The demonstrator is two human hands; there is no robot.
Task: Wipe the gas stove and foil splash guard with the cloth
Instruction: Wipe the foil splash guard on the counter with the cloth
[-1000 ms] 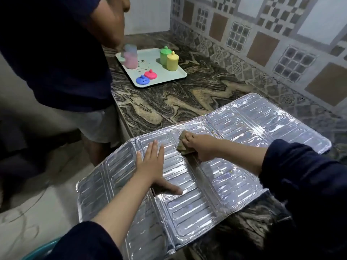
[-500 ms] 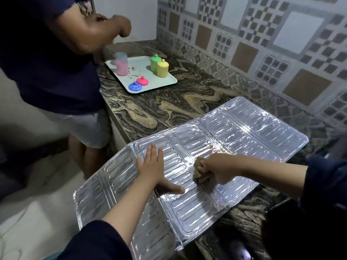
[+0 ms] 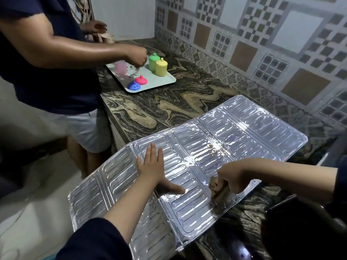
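Observation:
The silver foil splash guard [image 3: 247,124] lies unfolded flat on the marble counter, its left panels overhanging the counter edge. My left hand [image 3: 152,166] presses flat on a middle panel, fingers straight and thumb spread. My right hand [image 3: 231,177] grips a crumpled brown cloth [image 3: 217,190] against the guard near its front edge. A small patch of greenish-brown grime [image 3: 213,149] sits on a fold line behind my right hand. A dark corner at bottom right [image 3: 300,222] may be the gas stove; I cannot tell.
Another person [image 3: 47,59] stands at the counter's left, a hand over a pale tray [image 3: 165,81] holding green, yellow and pink containers and two loose lids. A patterned tile wall [image 3: 262,44] runs behind. Bare marble counter [image 3: 169,106] lies between tray and guard.
My right hand has dragged the cloth from the guard's far side toward me, down to its front edge. My left hand has stayed pressed in place. The other person reached over the tray.

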